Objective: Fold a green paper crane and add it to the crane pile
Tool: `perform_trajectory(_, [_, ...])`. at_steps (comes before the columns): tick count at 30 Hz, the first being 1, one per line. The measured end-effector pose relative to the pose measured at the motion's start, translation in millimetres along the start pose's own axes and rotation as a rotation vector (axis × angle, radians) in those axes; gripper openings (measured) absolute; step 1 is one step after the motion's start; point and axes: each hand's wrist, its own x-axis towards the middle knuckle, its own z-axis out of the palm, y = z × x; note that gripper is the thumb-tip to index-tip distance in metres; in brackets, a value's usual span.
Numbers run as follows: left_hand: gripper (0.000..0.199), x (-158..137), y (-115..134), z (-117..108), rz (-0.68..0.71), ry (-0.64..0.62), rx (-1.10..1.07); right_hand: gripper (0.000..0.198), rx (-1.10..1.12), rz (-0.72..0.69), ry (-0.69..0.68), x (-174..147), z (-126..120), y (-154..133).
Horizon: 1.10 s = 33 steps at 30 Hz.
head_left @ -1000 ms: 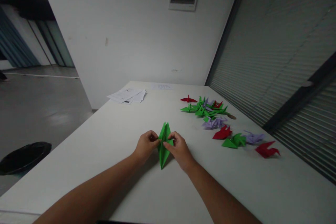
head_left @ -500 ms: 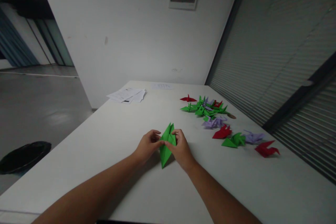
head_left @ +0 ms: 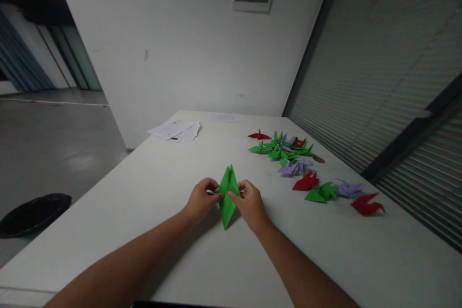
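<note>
A green sheet of origami paper point(head_left: 228, 209), folded into a long diamond, is held up just above the white table between both hands. Its upper end splits into two close points, and its lower end narrows to a single tip. My left hand point(head_left: 202, 198) pinches the left corner between thumb and fingers. On the opposite side, my right hand point(head_left: 251, 202) grips the right corner, its thumb lying on the front face. The fingertips behind the paper are partly hidden.
Green, purple and red paper cranes lie piled point(head_left: 285, 148) at the back right. Nearer are a red crane point(head_left: 367, 205), a green crane point(head_left: 322, 193) and a purple crane point(head_left: 348, 188). Printed sheets point(head_left: 175, 130) rest at the far left of the table point(head_left: 144, 178). A black-lined bin point(head_left: 34, 214) stands beside it.
The green paper has turned a little and now stands more upright, its front facing me. My right fingers have moved from its upper face to the right edge.
</note>
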Motion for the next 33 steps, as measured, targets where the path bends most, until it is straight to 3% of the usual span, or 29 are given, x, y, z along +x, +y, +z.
perform_trajectory(9, [0.020, -0.6, 1.1, -0.1, 0.014, -0.002, -0.025, 0.031, -0.136, -0.076, 0.036, -0.2, -1.8, -3.9])
perform_trajectory(24, [0.019, -0.6, -4.9, -4.6, 0.082, 0.049, 0.091, 0.037, -0.049, -0.097, -0.011, 0.2, 0.0, -4.9])
perform_trajectory(33, [0.024, -1.0, -1.3, -3.2, 0.058, 0.006, -0.005, 0.036, -0.004, -0.102, -0.028, -0.6, 0.1, -5.1])
